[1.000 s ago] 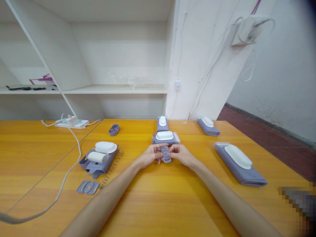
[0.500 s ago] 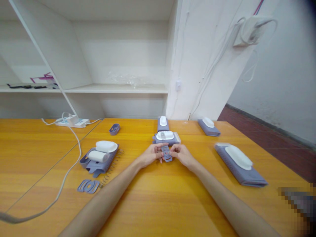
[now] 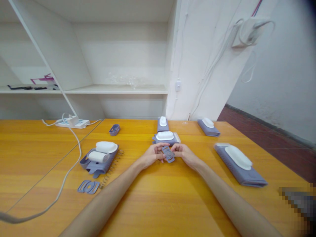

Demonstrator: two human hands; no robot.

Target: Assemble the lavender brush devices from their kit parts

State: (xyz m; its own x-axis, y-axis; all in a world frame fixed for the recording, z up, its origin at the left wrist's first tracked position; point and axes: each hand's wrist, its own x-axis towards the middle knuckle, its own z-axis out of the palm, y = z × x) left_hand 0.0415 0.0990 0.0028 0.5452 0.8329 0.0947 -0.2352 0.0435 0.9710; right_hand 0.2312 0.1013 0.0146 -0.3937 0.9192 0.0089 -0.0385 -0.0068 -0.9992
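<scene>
Over the middle of the table, my left hand [image 3: 153,154] is closed on the left side of a flat purple plastic plate with curved slots [image 3: 166,149]. A greyish round coil, looking like a metal spring [image 3: 170,154], lies against the plate's face. From the right, my right hand [image 3: 183,153] pinches the coil's edge with thumb and fingers; the exact grip is small and partly hidden. Just beyond both hands is a purple holder [image 3: 158,142] bearing a white bristled brush piece [image 3: 165,135].
To the left sit a purple holder with white parts [image 3: 98,158], a loose spring [image 3: 111,169], slotted plates [image 3: 88,186] and a small purple cup [image 3: 114,129]. Finished-looking purple-and-white units [image 3: 239,164] stand right. A white cable [image 3: 76,158] crosses the left side.
The coil that stretched up in front of the white brush piece now appears bunched against the plate. The plate has turned and shifted slightly right; my right fingers have moved slightly right.
</scene>
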